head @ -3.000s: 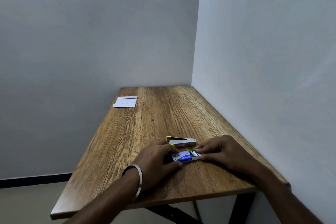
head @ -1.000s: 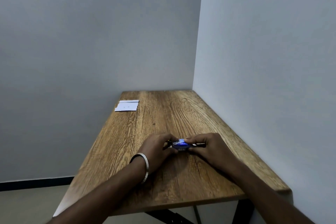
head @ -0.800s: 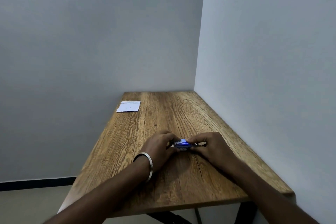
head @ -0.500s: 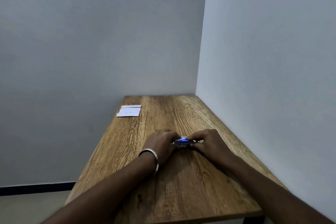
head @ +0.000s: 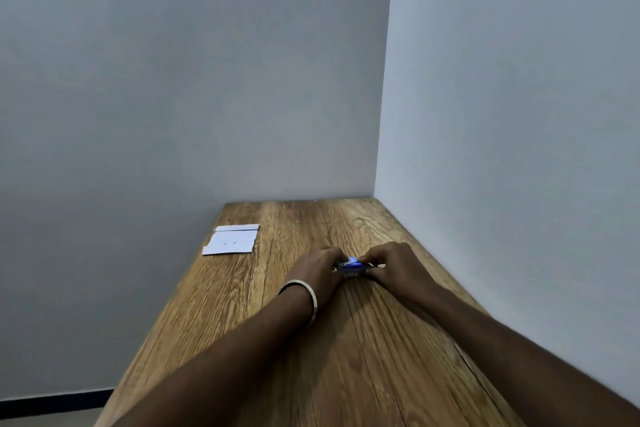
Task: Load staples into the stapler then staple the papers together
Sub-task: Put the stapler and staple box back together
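Mostly hiding between the two hands, just right of frame centre: a small blue and white staple box [head: 352,266], showing only a narrow strip of its top and front, with printing too blurred to read. Hiding any contents too; impossible to tell whether open or closed. Possibly concealing the stapler behind the fingers, though not visible anywhere.

Curling around the box's left end: left hand [head: 320,270], fingers bent and pinching it. Curling around the right end: right hand [head: 394,265], fingertips and thumb closing on the box from the other side. Both resting low against the wooden table [head: 363,357], forearms running off the bottom edge of the frame.

Circling the left wrist: a smooth, round metal bangle [head: 308,298].

Lying flat at the table's far left, in the left-centre of the frame and well apart from the hands: white papers [head: 231,242], rectangular, slightly offset, with two faint marks too small to identify.

Showing coarse brown grain and long cracks along the tabletop; cutting off at the lower edge.
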